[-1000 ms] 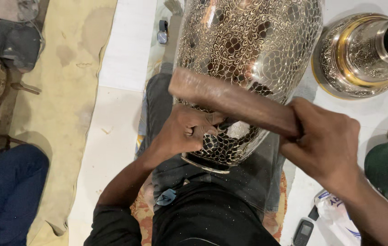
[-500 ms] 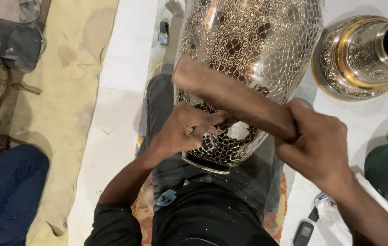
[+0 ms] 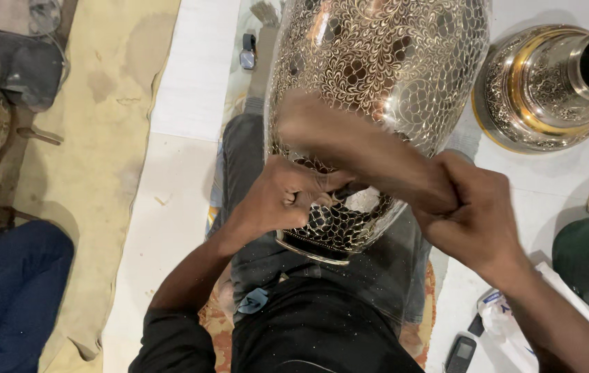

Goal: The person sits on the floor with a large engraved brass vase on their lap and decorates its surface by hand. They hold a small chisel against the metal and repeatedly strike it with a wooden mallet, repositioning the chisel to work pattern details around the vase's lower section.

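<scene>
Head view: right hand (image 3: 477, 214) clamped on blurred, lifted wooden mallet (image 3: 356, 148) (left hand (image 3: 284, 197) fisted against vase (image 3: 377, 76)).

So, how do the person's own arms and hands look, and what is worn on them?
Both hands are bare: the left hand and the right hand show no gloves, and I see no rings or watch. The left arm ends in a short black sleeve near the shoulder. The right forearm is uncovered as far as the picture shows.

A metalcraft workshop worked on the floor: a large engraved metal vase (image 3: 377, 90) lies across a lap, another ornate brass vessel (image 3: 550, 90) stands nearby on white sheeting (image 3: 184, 90).
</scene>
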